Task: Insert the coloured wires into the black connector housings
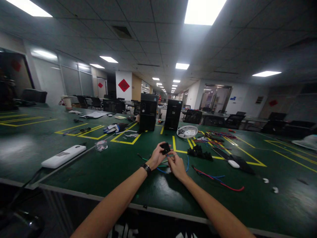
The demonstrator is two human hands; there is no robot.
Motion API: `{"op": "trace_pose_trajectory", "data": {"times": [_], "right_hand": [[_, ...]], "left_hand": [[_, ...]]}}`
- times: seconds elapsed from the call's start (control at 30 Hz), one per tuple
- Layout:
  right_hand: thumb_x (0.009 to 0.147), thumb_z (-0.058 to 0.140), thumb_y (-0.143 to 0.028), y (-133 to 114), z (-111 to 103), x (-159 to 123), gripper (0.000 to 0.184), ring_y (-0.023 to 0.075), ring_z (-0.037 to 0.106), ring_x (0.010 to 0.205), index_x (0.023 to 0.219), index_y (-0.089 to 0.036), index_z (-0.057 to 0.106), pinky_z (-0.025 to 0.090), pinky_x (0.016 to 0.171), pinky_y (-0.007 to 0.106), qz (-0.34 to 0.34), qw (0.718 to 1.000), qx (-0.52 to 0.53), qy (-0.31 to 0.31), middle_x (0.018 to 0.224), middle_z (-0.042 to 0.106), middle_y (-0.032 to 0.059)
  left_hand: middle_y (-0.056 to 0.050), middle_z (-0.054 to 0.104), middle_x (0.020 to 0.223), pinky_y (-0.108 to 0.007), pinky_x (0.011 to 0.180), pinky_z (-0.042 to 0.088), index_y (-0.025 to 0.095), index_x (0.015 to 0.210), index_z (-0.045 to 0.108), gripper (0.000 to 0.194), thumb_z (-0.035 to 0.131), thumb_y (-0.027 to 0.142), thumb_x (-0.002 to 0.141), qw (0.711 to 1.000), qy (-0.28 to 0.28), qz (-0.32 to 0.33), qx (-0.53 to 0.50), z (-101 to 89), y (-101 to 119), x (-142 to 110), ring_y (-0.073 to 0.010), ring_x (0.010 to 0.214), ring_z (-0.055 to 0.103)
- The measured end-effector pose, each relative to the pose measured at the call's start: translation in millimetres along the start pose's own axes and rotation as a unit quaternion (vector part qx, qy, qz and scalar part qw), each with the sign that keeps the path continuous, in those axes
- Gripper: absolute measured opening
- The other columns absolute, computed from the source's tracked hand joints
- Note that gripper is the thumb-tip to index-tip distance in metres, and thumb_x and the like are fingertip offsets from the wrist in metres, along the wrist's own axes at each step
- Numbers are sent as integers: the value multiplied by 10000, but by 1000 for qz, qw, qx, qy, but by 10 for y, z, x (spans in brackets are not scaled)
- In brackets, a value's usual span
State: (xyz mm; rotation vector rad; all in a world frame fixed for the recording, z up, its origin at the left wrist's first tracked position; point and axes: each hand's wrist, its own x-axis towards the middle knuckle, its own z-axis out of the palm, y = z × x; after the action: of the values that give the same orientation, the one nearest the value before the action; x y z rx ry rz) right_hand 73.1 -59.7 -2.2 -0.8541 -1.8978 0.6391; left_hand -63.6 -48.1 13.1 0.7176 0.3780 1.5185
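My left hand (155, 156), with a dark band at the wrist, grips a small black block (165, 148) above the table. Close against the block's lower right side, my right hand (176, 165) has its thumb and fingers pinched together; what is between them is too small to make out. Under and around both hands lie a blue wire (188, 162) and a green wire (161, 165), partly hidden by the hands. A pile of black blocks (199, 152) sits to the right, and red and blue wires (215, 178) lie nearer me.
Two black computer towers (148, 112) stand ahead on the green table (119, 178), with a round white basket (187, 132) beside them. Bundled wires (220, 136) and a white case (233, 164) are right. A white power bank (63, 156), gloves (115, 128) and a small clear bag (101, 145) lie left.
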Motion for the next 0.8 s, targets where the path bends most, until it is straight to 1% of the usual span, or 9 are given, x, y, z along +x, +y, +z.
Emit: {"op": "trace_pose_trajectory", "data": {"times": [0.2,0.3,0.4,0.5,0.63,0.8], "right_hand": [[864,472,-330,56,7,13,175,96,407,321,974,-202,519,320,373,200,58,995,78,-11,478,508,-93],[853,486,-346,50,-1,17,195,87,383,308,985,-205,516,300,341,188,71,991,113,-17,477,498,-100],[850,488,-350,26,-20,16,206,81,364,306,994,-205,513,291,328,181,72,988,136,-11,474,481,-107],[851,486,-343,8,-32,11,204,83,381,316,995,-202,520,302,344,180,65,989,130,-13,471,488,-106],[853,483,-322,8,-32,8,187,87,413,326,987,-203,535,323,374,185,59,993,103,-12,471,512,-98],[856,484,-320,27,-29,15,177,86,418,321,972,-202,548,329,380,186,63,993,102,-22,473,515,-96]], "left_hand": [[-119,606,1193,-496,908,471,220,1195,462,489,464,81,726,999,-43,8,0,-8,39,-8,-252,1016,635],[-118,596,1213,-503,907,468,219,1162,477,465,468,87,716,999,-41,8,12,-25,46,6,-263,1043,623],[-115,612,1180,-494,909,465,217,1132,478,434,471,89,717,999,-40,16,22,-33,62,16,-267,1054,620],[-116,614,1173,-494,915,461,216,1116,484,414,475,96,719,999,-44,12,23,-14,84,8,-272,1070,612],[-121,587,1226,-514,919,455,215,1113,501,417,489,108,711,999,-42,-6,21,30,100,-16,-290,1114,584],[-131,583,1227,-522,936,439,207,1107,490,445,498,74,682,998,-59,0,16,44,87,-30,-298,1125,578]]}}
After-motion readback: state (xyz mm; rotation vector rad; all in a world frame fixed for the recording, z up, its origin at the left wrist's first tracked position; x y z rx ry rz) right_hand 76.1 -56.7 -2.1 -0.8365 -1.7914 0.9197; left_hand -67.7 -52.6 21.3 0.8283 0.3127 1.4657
